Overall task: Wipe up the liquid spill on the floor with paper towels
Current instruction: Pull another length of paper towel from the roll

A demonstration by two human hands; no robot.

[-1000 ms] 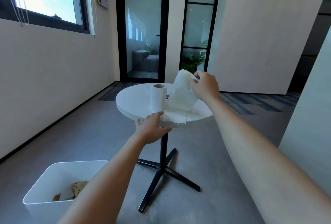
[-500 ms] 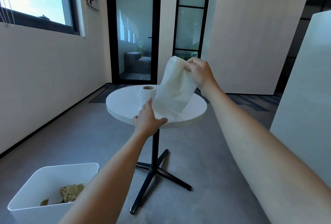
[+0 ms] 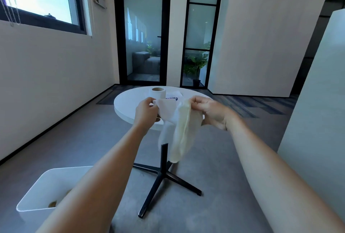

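White paper towel (image 3: pixel 177 120) pinched by both hands.

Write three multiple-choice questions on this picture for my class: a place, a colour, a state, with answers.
1. Where does the paper towel roll stand? A. on a chair B. on the round table C. on a shelf
2. What colour is the bin? A. white B. red C. black
3. How is the paper towel sheet held? A. by no hand B. by one hand only C. by both hands
Answers: 1 B, it stands upright there; 2 A, its walls are white; 3 C, the left hand and right hand each pinch it.
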